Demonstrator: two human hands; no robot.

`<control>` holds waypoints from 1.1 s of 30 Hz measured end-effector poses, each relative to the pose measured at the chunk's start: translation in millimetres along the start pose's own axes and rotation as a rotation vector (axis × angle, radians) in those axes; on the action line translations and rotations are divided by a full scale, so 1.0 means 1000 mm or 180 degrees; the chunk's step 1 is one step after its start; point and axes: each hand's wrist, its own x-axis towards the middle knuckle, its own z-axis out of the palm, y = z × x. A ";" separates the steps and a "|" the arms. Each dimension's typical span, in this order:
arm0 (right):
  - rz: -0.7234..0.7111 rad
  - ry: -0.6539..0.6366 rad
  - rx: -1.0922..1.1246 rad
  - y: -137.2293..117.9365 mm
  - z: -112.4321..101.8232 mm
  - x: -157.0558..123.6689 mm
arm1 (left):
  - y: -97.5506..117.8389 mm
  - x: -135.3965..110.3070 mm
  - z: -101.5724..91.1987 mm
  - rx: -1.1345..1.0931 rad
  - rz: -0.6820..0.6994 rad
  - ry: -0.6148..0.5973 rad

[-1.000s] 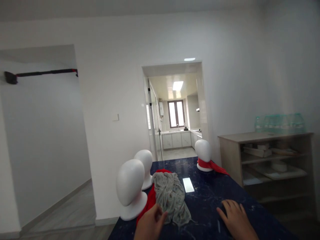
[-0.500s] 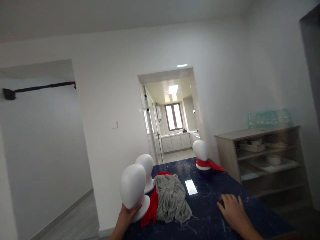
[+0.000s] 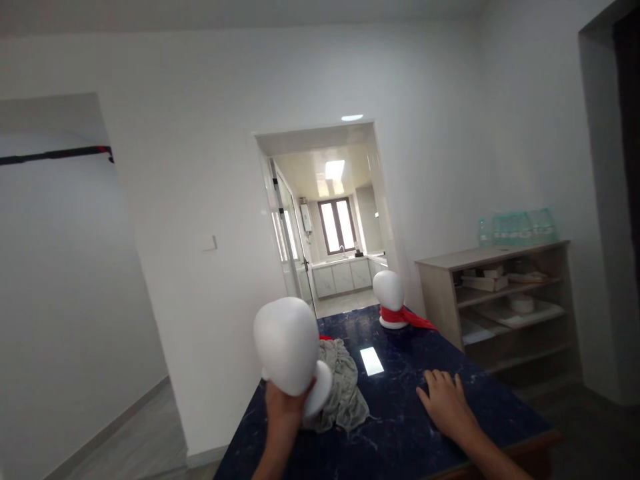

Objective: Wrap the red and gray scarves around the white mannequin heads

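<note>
My left hand (image 3: 284,410) grips a white mannequin head (image 3: 289,345) by its neck and holds it up, tilted, above the near left part of the dark blue marble table (image 3: 400,433). Right behind it lies a crumpled grey cloth (image 3: 344,387) with a bit of red cloth (image 3: 326,338) showing at its far edge. My right hand (image 3: 446,405) rests flat on the table, fingers spread, holding nothing. At the table's far end stands another white mannequin head (image 3: 389,293) with a red scarf (image 3: 406,319) round its neck.
A wooden shelf unit (image 3: 505,300) with boxes and dishes stands against the right wall, with clear green bottles (image 3: 517,228) on top. A doorway (image 3: 330,220) behind the table leads to a kitchen. An open passage lies at the left.
My left hand has taken hold of the near mannequin head and lifted it off the table, hiding the second head behind it. My right hand has stayed flat on the table.
</note>
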 end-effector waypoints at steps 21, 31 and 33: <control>0.0020 0.0028 -0.0032 0.008 0.014 0.002 | 0.082 -0.072 0.180 0.0160 -0.0116 -0.1401; -0.0025 0.0077 -0.0004 0.013 0.023 0.003 | 0.070 -0.064 0.107 0.0848 -0.0150 -0.1849; -0.0041 0.0109 -0.0029 0.012 0.023 0.003 | 0.051 -0.048 0.076 0.1427 0.0036 -0.1677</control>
